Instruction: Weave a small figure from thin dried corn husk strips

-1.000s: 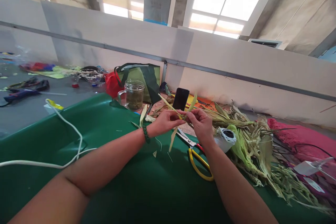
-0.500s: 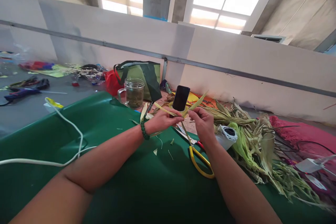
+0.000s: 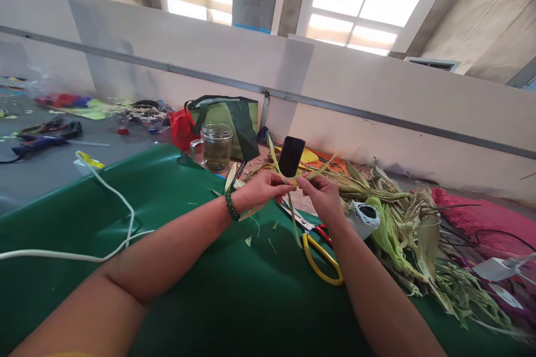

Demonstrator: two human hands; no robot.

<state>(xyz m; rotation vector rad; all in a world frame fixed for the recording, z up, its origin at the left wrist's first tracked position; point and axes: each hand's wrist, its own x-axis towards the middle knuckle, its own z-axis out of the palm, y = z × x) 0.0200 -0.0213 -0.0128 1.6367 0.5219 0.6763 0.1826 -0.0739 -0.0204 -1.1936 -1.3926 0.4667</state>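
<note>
My left hand, with a green bead bracelet at its wrist, pinches pale corn husk strips in front of the phone. Close beside it, my right hand is closed on the same husk work, from which one strip points up to the right and another hangs down. The fingertips almost meet, so the crossing of the strips is partly hidden. Below the hands lie scissors with a yellow and a red handle. A dark phone stands upright just beyond the fingers.
Dry and green corn husks pile up at the right, beside a white roll. A glass mug of liquid stands before a green bag. A white cable crosses the green mat. Husk scraps lie near the scissors.
The left-hand strip has swung from lying out to the left to pointing upward. The right strip looks narrower and my hands are closer together. The view has shifted slightly.
</note>
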